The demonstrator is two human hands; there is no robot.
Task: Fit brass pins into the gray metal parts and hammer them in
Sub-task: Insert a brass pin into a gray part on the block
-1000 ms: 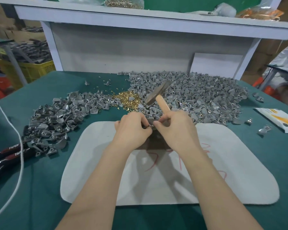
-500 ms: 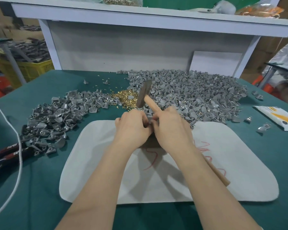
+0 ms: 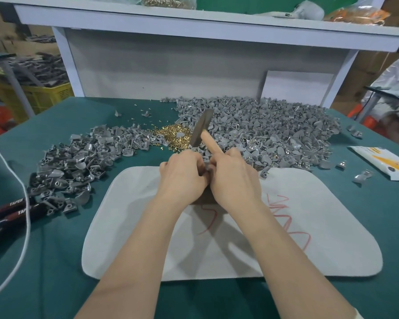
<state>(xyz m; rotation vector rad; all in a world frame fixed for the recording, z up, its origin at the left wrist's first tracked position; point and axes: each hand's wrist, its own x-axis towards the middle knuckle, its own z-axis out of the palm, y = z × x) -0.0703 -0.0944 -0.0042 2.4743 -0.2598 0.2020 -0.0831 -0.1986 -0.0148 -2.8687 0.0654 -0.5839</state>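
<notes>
As the hammer (image 3: 199,128) is tipped more upright vs. 1 s ago, a strike is prob. readied: it's clasped by the right hand (image 3: 233,180), grip curled; gray part (image 3: 207,168) pinched by left hand (image 3: 182,178) over the pad (image 3: 320,238).

One wide-angle camera on the person's head looks forward and down from close above the mat (image 3: 309,238), forearms (image 3: 134,261) entering from the bottom edge, the table (image 3: 55,284) filling most of the view, the parts (image 3: 263,130) heaped beyond and the shelf (image 3: 217,26) bowed across the top.
</notes>
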